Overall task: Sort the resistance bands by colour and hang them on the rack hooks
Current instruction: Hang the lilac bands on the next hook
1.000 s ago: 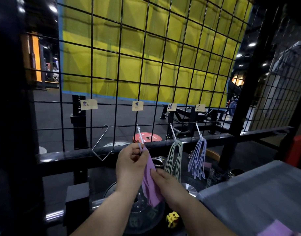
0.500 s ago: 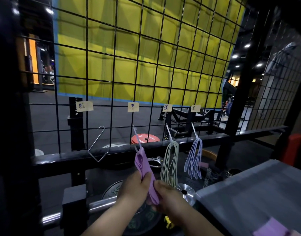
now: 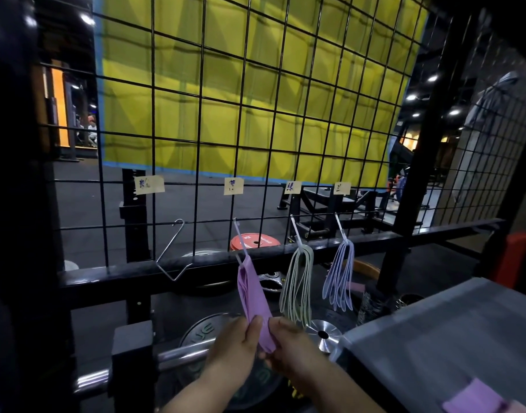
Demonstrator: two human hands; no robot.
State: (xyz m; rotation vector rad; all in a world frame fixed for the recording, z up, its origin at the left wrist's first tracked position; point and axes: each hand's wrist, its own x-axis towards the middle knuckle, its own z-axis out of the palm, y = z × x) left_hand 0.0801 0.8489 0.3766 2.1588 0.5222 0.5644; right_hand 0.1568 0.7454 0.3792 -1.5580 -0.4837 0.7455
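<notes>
Both hands, left hand (image 3: pixel 236 342) and right hand (image 3: pixel 288 345), pinch the purple bands (image 3: pixel 254 296) hanging from 1 hook (image 3: pixel 239 238) on the rack (image 3: pixel 196 263).

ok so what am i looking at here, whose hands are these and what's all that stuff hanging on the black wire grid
This is one view, from a camera worn on a person's head, looking forward and down. The bare hands are that person's own. The left hand and right hand both pinch the lower end of flat purple rubber bands, which hang from a thin silver wire hook on the black wire grid. Further right, pale green bands and pale blue bands hang on their own hooks; the bent silver hook at left is bare. Small paper labels sit above the hooks.
</notes>
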